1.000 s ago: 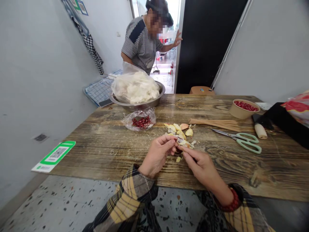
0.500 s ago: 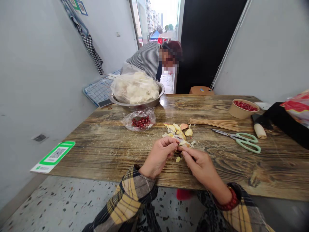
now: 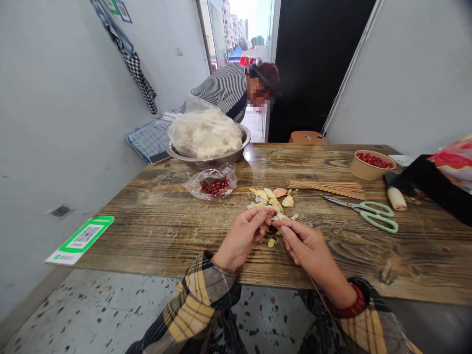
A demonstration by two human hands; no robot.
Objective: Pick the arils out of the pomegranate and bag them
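Observation:
My left hand pinches a small red pomegranate seed between thumb and fingertips. My right hand grips a thin bamboo skewer; its tip points up at the seed, and its long end passes below the hand toward my lap. Whether tip and seed touch, I cannot tell. Just beyond my fingers lie pomegranate peel pieces, yellow and whitish. Something dark is partly hidden under my fingertips. To the left, more pomegranate seeds rest in a clear plastic bag.
A metal basin holds a big bag of white fluffy stuff. On the right are bundled skewers, green-handled scissors, a paper bowl of seeds and a pale handle. A person in stripes bends behind the table.
The red seed now shows at my left fingertips, and the skewer's long end has come into sight under my right hand. The person behind has shifted slightly.

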